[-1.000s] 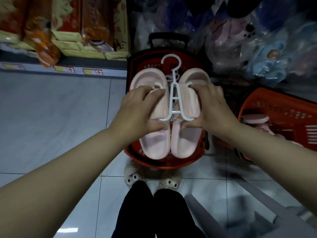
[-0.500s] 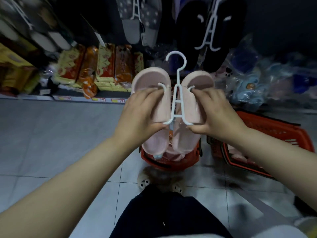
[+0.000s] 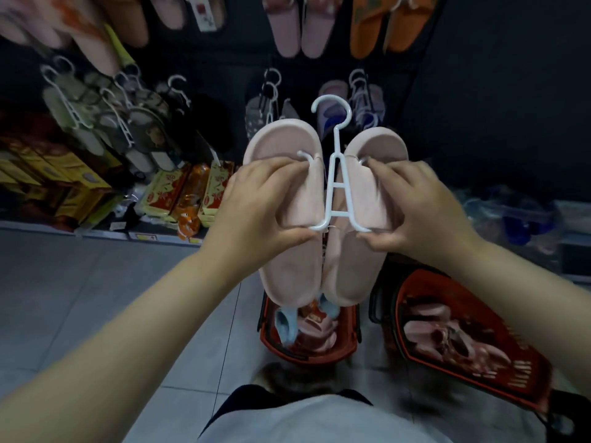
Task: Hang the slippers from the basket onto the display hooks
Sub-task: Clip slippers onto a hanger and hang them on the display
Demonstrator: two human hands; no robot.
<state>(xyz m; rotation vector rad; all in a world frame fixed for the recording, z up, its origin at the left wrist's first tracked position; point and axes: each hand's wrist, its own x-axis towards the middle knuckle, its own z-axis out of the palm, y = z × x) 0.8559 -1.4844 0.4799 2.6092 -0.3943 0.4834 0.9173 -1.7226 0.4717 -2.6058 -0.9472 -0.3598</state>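
Left grip: your left grip [image 3: 256, 203] grasps the left shoe of the pink slippers [image 3: 287, 276]. Your fingers curl over its strap and your thumb presses under the strap's lower edge.
Right grip: your right grip [image 3: 412, 209] grasps the other shoe the same way, with fingers over the strap and the thumb at the strap's lower edge.
Pink slippers: you hold the pair up in the air in front of you, toes up and heels down. The shoes sit side by side and meet at the heels, above the baskets and below the top rows of the display.
White hanger [image 3: 335, 174]: it sits between the two shoes with its arms passing under the straps. Its hook stands above the toes against the dark display wall [image 3: 479, 107].
Red basket [image 3: 307, 354]: it is on the floor just under the heels, with blue and pink slippers inside.
Second red basket [image 3: 479, 383]: it is just to the right of the first and holds pink slippers, though the view there is blurred.
Display rows: a hung pink pair [image 3: 297, 30] and an orange pair [image 3: 387, 27] are at the top. Grey and dark pairs on white hangers hang lower down.
Low shelf: yellow and orange packets [image 3: 188, 196] are stacked at your left.
Floor [image 3: 96, 298]: grey tiles.
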